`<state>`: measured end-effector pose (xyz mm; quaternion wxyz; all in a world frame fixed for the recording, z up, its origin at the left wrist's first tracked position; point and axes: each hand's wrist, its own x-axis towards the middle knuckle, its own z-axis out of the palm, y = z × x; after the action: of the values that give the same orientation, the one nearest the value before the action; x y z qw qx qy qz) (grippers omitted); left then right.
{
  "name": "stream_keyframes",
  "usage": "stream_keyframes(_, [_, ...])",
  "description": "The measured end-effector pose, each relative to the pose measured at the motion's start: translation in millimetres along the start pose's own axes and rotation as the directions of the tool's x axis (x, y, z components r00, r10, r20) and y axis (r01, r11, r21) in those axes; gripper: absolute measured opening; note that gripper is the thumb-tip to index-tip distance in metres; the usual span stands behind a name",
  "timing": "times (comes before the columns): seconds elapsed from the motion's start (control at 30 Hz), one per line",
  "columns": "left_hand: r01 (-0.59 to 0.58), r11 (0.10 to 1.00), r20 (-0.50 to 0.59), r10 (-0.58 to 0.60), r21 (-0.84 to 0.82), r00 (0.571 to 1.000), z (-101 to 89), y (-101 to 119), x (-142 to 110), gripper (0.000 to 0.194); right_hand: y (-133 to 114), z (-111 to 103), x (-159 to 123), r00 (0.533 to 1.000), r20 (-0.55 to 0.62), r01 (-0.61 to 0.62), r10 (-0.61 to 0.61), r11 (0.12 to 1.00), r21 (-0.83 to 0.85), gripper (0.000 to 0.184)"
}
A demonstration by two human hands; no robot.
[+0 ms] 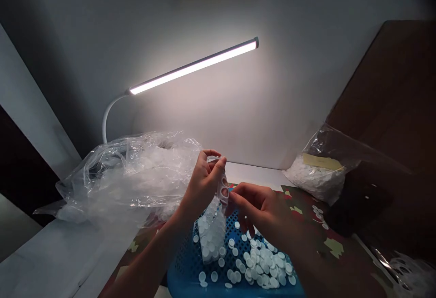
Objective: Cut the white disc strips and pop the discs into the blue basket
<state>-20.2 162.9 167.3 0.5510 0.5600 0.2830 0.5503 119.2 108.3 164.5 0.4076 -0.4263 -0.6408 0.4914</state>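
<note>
My left hand (204, 177) is closed round the top of a clear plastic strip with round holes (223, 192), held upright above a blue perforated basket (190, 261). The strip's lower part (211, 232) still carries white discs and hangs into the basket. My right hand (255, 205) pinches at the strip near its empty holes, fingers pressed together. Loose white discs (262, 264) lie piled in the basket below both hands.
A large crumpled clear plastic bag (129, 175) sits at the left. A smaller bag of white discs (318, 175) lies at the right on the patterned table cover (306, 211). A lit bar lamp (194, 66) hangs overhead. A dark board (391, 107) stands at right.
</note>
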Motion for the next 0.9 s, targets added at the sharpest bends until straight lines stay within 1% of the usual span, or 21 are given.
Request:
stream_keyframes(0.17, [-0.039, 0.999, 0.002, 0.039, -0.019, 0.999, 2.5, 2, -2, 0.017, 1, -4, 2, 0.997, 0.081, 0.002, -0.014, 0.989, 0.146, 0.032])
stream_keyframes(0.33, [-0.087, 0.996, -0.030, 0.086, -0.033, 0.996, 3.9, 4, -4, 0.014, 4, -5, 5, 0.993, 0.118, -0.061, 0.028, 0.956, 0.288, 0.026])
stream_keyframes(0.47, [-0.101, 0.994, -0.025, 0.101, -0.030, 0.995, 4.3, 3, -5, 0.015, 9, -4, 9, 0.983, 0.165, -0.142, 0.080, 0.902, 0.408, 0.020])
stream_keyframes(0.6, [-0.103, 0.994, -0.019, 0.103, -0.022, 0.995, 5.2, 1, -5, 0.018, 17, -5, 14, 0.985, 0.156, -0.142, 0.076, 0.872, 0.468, 0.015])
stream_keyframes(0.67, [-0.060, 0.995, 0.001, 0.060, -0.079, 0.998, 4.2, 1, -4, 0.018, 20, -6, 14, 0.983, 0.173, -0.135, 0.057, 0.864, 0.486, 0.014])
stream_keyframes(0.73, [0.029, 0.980, 0.027, -0.024, -0.196, 0.999, 1.6, 2, -1, 0.018, 19, -8, 13, 0.978, 0.204, -0.134, 0.038, 0.867, 0.481, 0.015])
stream_keyframes(0.83, [0.186, 0.906, 0.068, -0.173, -0.380, 0.983, -3.2, 3, 4, 0.017, 14, -14, 9, 0.970, 0.242, -0.130, 0.030, 0.902, 0.411, 0.017])
stream_keyframes(0.9, [0.279, 0.852, 0.118, -0.253, -0.443, 0.960, -4.8, 3, 6, 0.019, 9, -19, 6, 0.965, 0.259, -0.139, 0.049, 0.929, 0.342, 0.018])
